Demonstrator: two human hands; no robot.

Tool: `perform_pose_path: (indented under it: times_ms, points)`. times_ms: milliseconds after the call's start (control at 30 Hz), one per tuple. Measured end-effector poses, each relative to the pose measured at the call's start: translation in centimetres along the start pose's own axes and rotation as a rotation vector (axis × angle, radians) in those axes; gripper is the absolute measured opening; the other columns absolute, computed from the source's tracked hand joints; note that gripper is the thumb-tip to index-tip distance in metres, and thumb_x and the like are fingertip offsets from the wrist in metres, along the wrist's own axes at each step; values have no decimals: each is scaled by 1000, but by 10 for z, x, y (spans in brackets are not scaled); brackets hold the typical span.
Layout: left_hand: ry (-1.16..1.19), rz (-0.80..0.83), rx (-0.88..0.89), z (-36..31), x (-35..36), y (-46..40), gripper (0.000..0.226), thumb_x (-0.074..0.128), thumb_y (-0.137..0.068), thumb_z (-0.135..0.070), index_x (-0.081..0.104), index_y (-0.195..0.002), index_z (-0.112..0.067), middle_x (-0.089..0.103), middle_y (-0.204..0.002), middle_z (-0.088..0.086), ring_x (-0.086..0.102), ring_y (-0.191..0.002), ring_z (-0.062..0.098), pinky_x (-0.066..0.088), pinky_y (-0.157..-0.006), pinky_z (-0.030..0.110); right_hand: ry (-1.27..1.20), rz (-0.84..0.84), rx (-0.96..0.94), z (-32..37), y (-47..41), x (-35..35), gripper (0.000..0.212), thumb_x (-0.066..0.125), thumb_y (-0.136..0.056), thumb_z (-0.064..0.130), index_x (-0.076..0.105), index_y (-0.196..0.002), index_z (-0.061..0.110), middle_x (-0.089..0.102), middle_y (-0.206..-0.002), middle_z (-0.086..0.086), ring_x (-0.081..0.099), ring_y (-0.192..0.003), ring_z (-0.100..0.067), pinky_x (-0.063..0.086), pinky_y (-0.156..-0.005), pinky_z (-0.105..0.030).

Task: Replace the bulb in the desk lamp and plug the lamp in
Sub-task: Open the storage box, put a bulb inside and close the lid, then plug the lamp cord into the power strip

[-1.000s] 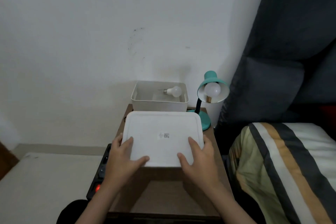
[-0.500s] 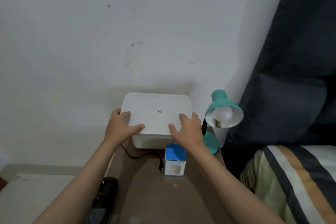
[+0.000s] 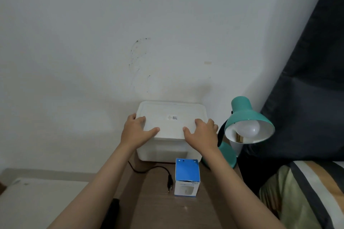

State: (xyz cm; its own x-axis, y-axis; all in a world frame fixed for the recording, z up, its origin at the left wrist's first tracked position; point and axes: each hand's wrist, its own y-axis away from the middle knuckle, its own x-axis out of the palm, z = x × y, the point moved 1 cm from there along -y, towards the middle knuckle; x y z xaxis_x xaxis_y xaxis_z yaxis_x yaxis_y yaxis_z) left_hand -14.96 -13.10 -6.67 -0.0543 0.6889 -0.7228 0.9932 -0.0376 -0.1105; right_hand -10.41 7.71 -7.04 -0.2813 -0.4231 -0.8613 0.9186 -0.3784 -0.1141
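Observation:
A teal desk lamp [image 3: 245,115] stands at the table's back right with a white bulb [image 3: 249,128] in its shade. Its black plug [image 3: 169,185] lies loose on the table, the cord running back under the box. A white storage box [image 3: 167,149] sits against the wall with its white lid [image 3: 172,119] on top. My left hand [image 3: 136,132] holds the lid's front left corner and my right hand [image 3: 202,135] its front right corner, thumbs on top. A blue and white bulb carton [image 3: 187,176] stands in front of the box.
The brown table [image 3: 167,210] is narrow. A black power strip [image 3: 111,210] shows at its left edge. A striped bed cover [image 3: 307,195] lies on the right under a dark curtain [image 3: 307,89]. The white wall is close behind the box.
The lid was held near me a second ago with the box open and a bulb inside. It now sits on the box, both hands still on its front corners. The view tilted up.

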Motion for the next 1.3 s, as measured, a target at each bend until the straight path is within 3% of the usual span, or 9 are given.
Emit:
perform_pose_path:
  times_ms: [300,500,633,767,867,933,1033,1167,1300]
  points:
    - [-69,43,40,5,6,-4,73,61,-80,-53,39,-136,-11,20,-150,15,24,-137,31,30,-108,43,9,-53,-58,-2,-4,7,58,49,-85,52,47,-127,12,35,-134,-23,35,-116,-38,42,-82,-40]
    - [-258,41,78,10,16,-3,66,41,-89,-53,26,-142,-17,9,-154,20,17,-139,39,21,-113,48,92,-31,-93,-5,2,14,56,40,-91,46,35,-136,13,11,-151,-32,24,-131,-43,40,-94,-48]
    - [-384,110,100,11,13,-13,66,34,-88,-56,26,-141,-17,14,-152,23,23,-137,38,22,-111,50,162,57,-49,-5,-4,14,57,34,-93,49,34,-138,14,4,-152,-32,15,-137,-44,22,-108,-57]
    - [-454,198,76,5,7,-12,71,26,-90,-60,17,-145,-16,7,-155,20,7,-143,32,8,-115,52,233,101,-46,11,4,5,56,30,-96,47,34,-139,11,-6,-153,-31,-1,-142,-41,4,-112,-59]
    - [-226,89,118,-2,1,17,73,35,-91,-54,15,-146,-11,8,-156,14,6,-144,26,7,-117,49,10,-86,-302,30,41,4,45,47,-95,30,46,-130,2,24,-149,-29,23,-137,-41,23,-112,-52]
    - [-100,0,171,4,-3,46,72,45,-89,-49,21,-144,-9,16,-155,14,12,-144,24,14,-117,47,-140,-159,-514,37,75,15,32,54,-89,17,58,-116,-1,53,-124,-23,49,-116,-37,44,-97,-44]
    - [-82,-20,198,31,-7,99,78,44,-79,-57,31,-141,-11,29,-151,13,21,-141,23,25,-113,48,-167,10,-595,39,123,42,16,51,-89,14,61,-97,5,58,-97,-13,57,-92,-30,48,-78,-38]
    - [-139,37,67,79,-8,171,79,45,-75,-57,32,-141,-14,25,-153,10,23,-141,24,23,-113,52,131,326,-462,35,151,83,33,52,-86,10,48,-118,2,45,-123,-19,44,-115,-35,44,-90,-40]
    - [-247,83,-37,119,-9,224,73,51,-82,-50,26,-143,-17,17,-155,4,20,-141,23,13,-113,54,460,372,-326,37,152,112,47,48,-87,6,39,-131,-8,22,-142,-40,30,-129,-47,35,-104,-44]
